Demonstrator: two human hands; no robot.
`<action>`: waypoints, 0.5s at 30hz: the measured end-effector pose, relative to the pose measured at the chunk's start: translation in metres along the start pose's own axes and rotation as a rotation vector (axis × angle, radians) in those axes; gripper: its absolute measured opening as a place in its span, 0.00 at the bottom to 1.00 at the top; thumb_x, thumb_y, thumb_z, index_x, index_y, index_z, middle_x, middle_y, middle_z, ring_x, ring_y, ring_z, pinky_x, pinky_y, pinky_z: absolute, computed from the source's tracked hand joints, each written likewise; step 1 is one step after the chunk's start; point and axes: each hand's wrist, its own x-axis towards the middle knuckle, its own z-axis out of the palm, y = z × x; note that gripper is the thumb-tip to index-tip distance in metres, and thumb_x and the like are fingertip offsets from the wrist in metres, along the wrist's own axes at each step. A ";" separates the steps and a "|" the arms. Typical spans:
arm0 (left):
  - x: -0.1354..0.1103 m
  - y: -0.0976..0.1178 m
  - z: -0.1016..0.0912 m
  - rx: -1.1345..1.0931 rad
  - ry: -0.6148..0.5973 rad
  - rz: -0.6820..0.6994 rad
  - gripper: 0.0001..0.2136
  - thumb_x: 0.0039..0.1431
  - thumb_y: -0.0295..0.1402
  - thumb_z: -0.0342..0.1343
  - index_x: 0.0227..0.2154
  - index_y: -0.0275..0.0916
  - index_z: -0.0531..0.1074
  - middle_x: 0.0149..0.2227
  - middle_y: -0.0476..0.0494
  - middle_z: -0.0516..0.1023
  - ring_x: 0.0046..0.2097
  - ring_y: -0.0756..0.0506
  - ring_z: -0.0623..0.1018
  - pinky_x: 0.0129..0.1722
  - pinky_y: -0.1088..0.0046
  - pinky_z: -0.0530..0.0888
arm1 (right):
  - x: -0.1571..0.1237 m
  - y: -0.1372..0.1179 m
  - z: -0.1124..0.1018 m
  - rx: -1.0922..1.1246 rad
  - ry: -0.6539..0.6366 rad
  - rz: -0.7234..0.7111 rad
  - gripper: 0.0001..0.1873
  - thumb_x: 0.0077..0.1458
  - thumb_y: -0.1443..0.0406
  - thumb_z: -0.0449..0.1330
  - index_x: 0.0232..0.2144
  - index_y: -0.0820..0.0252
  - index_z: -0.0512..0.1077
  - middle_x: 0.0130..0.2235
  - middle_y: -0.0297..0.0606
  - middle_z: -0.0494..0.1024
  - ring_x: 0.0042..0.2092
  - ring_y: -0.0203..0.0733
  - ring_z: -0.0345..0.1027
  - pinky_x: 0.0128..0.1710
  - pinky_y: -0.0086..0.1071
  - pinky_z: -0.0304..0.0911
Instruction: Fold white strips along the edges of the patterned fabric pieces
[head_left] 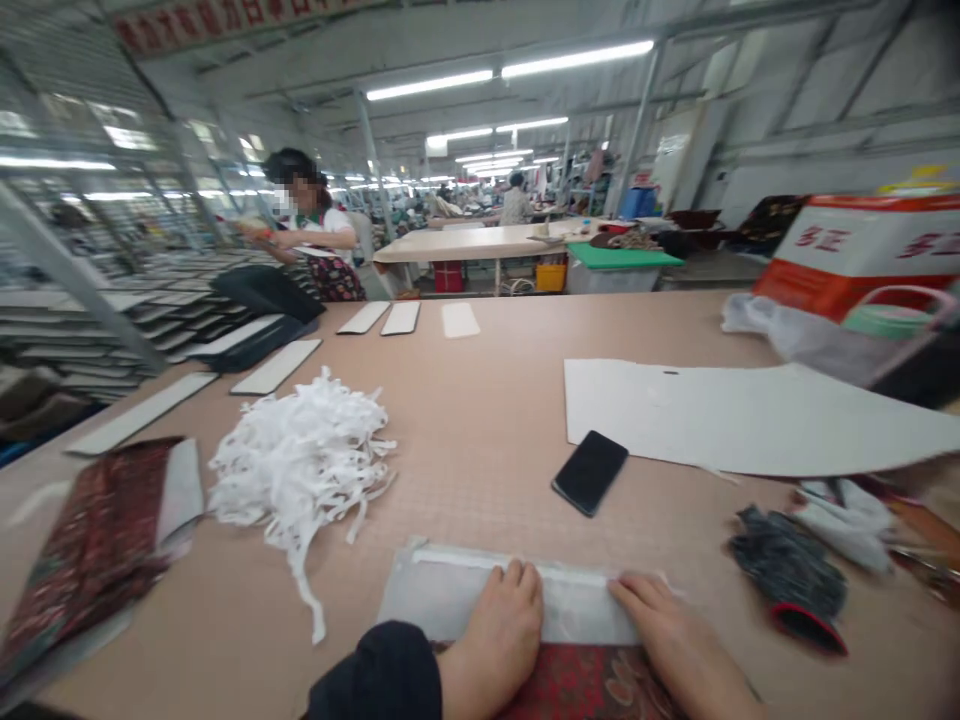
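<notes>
Black sleeve [379, 672] at near counter [465, 430] edge | left hand [495, 630], right hand [675, 630]: released, lying flat on grey panel [450, 590] | red patterned fabric [585, 685] beneath

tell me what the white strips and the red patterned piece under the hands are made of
The white strips look like thin matte fabric or nonwoven tape, curling in a loose heap. The red patterned piece looks like printed cloth, possibly coated, with a paisley-like pattern.

a tan worktable [480, 400] holds white fabric strips [300, 470] and a black phone [590, 473]
</notes>
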 end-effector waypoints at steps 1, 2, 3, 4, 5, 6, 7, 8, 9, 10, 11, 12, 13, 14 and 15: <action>-0.013 -0.012 0.003 0.003 -0.001 -0.046 0.15 0.58 0.26 0.43 0.48 0.29 0.64 0.50 0.34 0.66 0.49 0.40 0.66 0.47 0.63 0.68 | -0.007 0.015 0.004 -0.005 0.014 -0.007 0.27 0.46 0.77 0.46 0.47 0.57 0.69 0.48 0.43 0.71 0.49 0.50 0.63 0.46 0.40 0.61; -0.028 -0.024 0.004 0.007 -0.001 -0.105 0.16 0.58 0.25 0.43 0.49 0.29 0.63 0.51 0.34 0.66 0.51 0.40 0.65 0.48 0.63 0.67 | -0.013 0.030 0.007 -0.004 0.018 -0.011 0.28 0.45 0.77 0.46 0.47 0.56 0.68 0.49 0.42 0.70 0.50 0.50 0.62 0.47 0.39 0.60; -0.043 -0.037 0.005 0.009 -0.003 -0.172 0.16 0.58 0.24 0.43 0.50 0.30 0.62 0.51 0.34 0.65 0.52 0.40 0.64 0.49 0.63 0.66 | -0.017 0.044 0.009 0.003 0.013 -0.014 0.28 0.44 0.77 0.46 0.47 0.55 0.68 0.49 0.42 0.70 0.50 0.49 0.62 0.47 0.39 0.61; -0.058 -0.048 0.005 0.007 -0.007 -0.238 0.17 0.58 0.22 0.42 0.51 0.30 0.61 0.52 0.34 0.65 0.53 0.41 0.64 0.51 0.63 0.65 | -0.019 0.053 0.010 0.014 0.008 -0.003 0.29 0.44 0.77 0.46 0.47 0.55 0.69 0.49 0.41 0.70 0.49 0.48 0.63 0.47 0.38 0.61; -0.072 -0.059 0.004 -0.001 -0.017 -0.292 0.18 0.57 0.21 0.41 0.52 0.31 0.61 0.53 0.35 0.65 0.54 0.41 0.63 0.52 0.64 0.64 | -0.020 0.059 0.009 0.031 0.000 0.012 0.28 0.44 0.76 0.46 0.47 0.54 0.69 0.49 0.41 0.70 0.49 0.47 0.63 0.47 0.38 0.60; -0.082 -0.068 0.000 -0.014 -0.029 -0.332 0.19 0.57 0.20 0.41 0.52 0.32 0.61 0.53 0.36 0.65 0.55 0.42 0.63 0.53 0.65 0.63 | -0.018 0.060 0.005 0.053 -0.012 0.037 0.27 0.46 0.76 0.46 0.46 0.54 0.70 0.48 0.41 0.70 0.49 0.47 0.63 0.47 0.37 0.60; -0.089 -0.075 -0.004 -0.031 -0.045 -0.353 0.20 0.57 0.19 0.40 0.52 0.33 0.61 0.54 0.37 0.65 0.55 0.43 0.63 0.53 0.66 0.63 | -0.015 0.059 -0.001 0.078 -0.030 0.068 0.24 0.47 0.74 0.45 0.43 0.54 0.71 0.47 0.42 0.71 0.48 0.46 0.64 0.47 0.37 0.60; -0.091 -0.080 -0.010 -0.048 -0.070 -0.363 0.19 0.57 0.19 0.40 0.51 0.33 0.62 0.53 0.37 0.65 0.54 0.44 0.64 0.53 0.68 0.63 | -0.010 0.055 -0.008 0.105 -0.049 0.101 0.21 0.49 0.73 0.45 0.41 0.55 0.72 0.45 0.42 0.72 0.48 0.46 0.64 0.47 0.36 0.59; -0.090 -0.083 -0.016 -0.061 -0.099 -0.365 0.18 0.57 0.19 0.39 0.49 0.33 0.64 0.52 0.37 0.67 0.53 0.44 0.65 0.52 0.68 0.63 | -0.004 0.050 -0.016 0.127 -0.073 0.148 0.18 0.52 0.71 0.45 0.37 0.56 0.73 0.42 0.42 0.73 0.45 0.45 0.65 0.47 0.35 0.59; -0.084 -0.085 -0.023 -0.067 -0.129 -0.361 0.17 0.57 0.20 0.39 0.46 0.33 0.67 0.50 0.38 0.68 0.51 0.44 0.67 0.51 0.68 0.64 | 0.003 0.045 -0.025 0.145 -0.099 0.187 0.16 0.52 0.70 0.46 0.35 0.57 0.72 0.39 0.42 0.73 0.43 0.44 0.66 0.46 0.35 0.59; -0.075 -0.084 -0.031 -0.061 -0.160 -0.355 0.16 0.57 0.21 0.40 0.42 0.33 0.69 0.47 0.38 0.70 0.48 0.43 0.69 0.50 0.66 0.65 | 0.011 0.042 -0.033 0.145 -0.096 0.235 0.15 0.52 0.70 0.46 0.36 0.58 0.71 0.39 0.43 0.73 0.42 0.44 0.65 0.45 0.34 0.59; -0.063 -0.082 -0.037 -0.045 -0.173 -0.339 0.15 0.56 0.21 0.40 0.40 0.34 0.71 0.45 0.38 0.72 0.47 0.42 0.70 0.49 0.64 0.65 | 0.018 0.039 -0.039 0.126 -0.091 0.301 0.12 0.52 0.69 0.48 0.34 0.60 0.71 0.37 0.43 0.72 0.41 0.44 0.65 0.44 0.33 0.59; -0.049 -0.078 -0.043 -0.036 -0.170 -0.314 0.15 0.56 0.22 0.41 0.38 0.35 0.71 0.44 0.39 0.72 0.46 0.41 0.70 0.48 0.62 0.65 | 0.024 0.039 -0.044 0.108 -0.099 0.354 0.09 0.49 0.70 0.50 0.31 0.60 0.70 0.36 0.42 0.72 0.41 0.44 0.64 0.42 0.33 0.59; -0.033 -0.071 -0.049 -0.041 -0.166 -0.278 0.14 0.56 0.23 0.41 0.38 0.36 0.72 0.43 0.39 0.72 0.46 0.41 0.70 0.47 0.61 0.65 | 0.029 0.039 -0.047 0.111 -0.098 0.385 0.07 0.48 0.70 0.52 0.30 0.61 0.69 0.34 0.42 0.71 0.40 0.44 0.64 0.40 0.33 0.58; -0.016 -0.062 -0.053 -0.063 -0.157 -0.233 0.14 0.55 0.23 0.42 0.38 0.37 0.72 0.43 0.40 0.72 0.46 0.41 0.70 0.47 0.61 0.65 | 0.032 0.039 -0.049 0.120 -0.091 0.406 0.05 0.48 0.71 0.52 0.28 0.61 0.68 0.34 0.42 0.71 0.39 0.44 0.64 0.39 0.32 0.58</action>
